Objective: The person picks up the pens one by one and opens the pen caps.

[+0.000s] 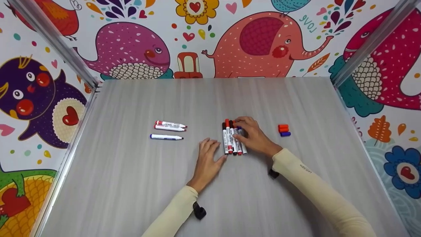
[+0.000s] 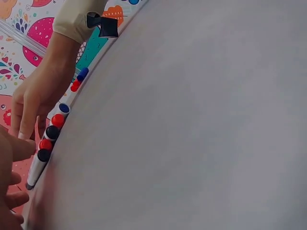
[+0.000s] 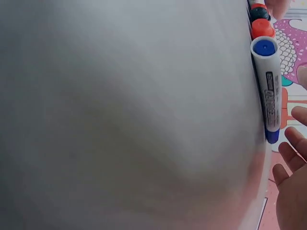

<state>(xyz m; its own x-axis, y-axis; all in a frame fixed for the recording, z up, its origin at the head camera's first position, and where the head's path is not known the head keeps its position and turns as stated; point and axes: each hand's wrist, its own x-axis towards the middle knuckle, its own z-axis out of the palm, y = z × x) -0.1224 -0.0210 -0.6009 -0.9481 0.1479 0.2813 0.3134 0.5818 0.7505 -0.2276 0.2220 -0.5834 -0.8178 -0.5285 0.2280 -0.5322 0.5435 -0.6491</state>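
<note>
Several capped whiteboard markers (image 1: pixel 230 140) lie side by side in a row, with black, red and blue caps. My right hand (image 1: pixel 252 135) reaches over the row's right end, thumb and fingers spread across the marker tops. In the right wrist view, a blue-capped marker (image 3: pixel 272 91) ends the row, and the right hand's fingers (image 3: pixel 292 155) are slightly bent beside it. My left hand (image 1: pixel 208 161) rests at the row's lower left with loose fingers, its thumb pointing at the nearest marker's end. Nothing shows in its grasp.
Left of the row lie three uncapped markers, two red (image 1: pixel 170 127) and one blue (image 1: pixel 166 137), tips to the right. Two red caps (image 1: pixel 283 128) and a blue cap (image 1: pixel 285 134) sit to the right. Printed walls (image 1: pixel 194 39) border the grey table (image 1: pixel 131 184).
</note>
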